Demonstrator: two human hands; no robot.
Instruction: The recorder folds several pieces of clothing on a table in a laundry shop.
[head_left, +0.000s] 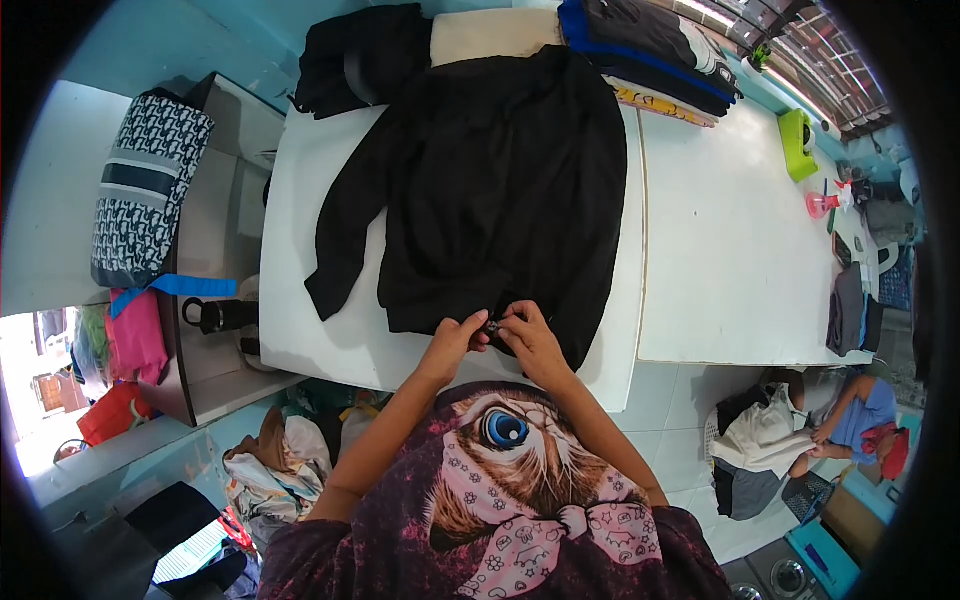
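Note:
A black long-sleeved jacket (480, 180) lies spread on the white table (330, 349), its hem towards me. One sleeve reaches out to the left; the other lies along the right side. At the hem, my left hand (459, 337) pinches the edge near a small fastener (491, 326), which looks like a zipper end or a snap. My right hand (529, 334) grips the same spot from the right, fingertips close to those of the left. The fingers partly hide the fastener, so its exact kind is unclear.
Folded black clothing (360, 56), a cream cloth (495, 34) and a stack of folded clothes (652, 52) line the table's back edge. On the left, a patterned bag (150, 187) and a black bottle (225, 315) rest by shelves. A person (862, 420) sits low right beside laundry (757, 442).

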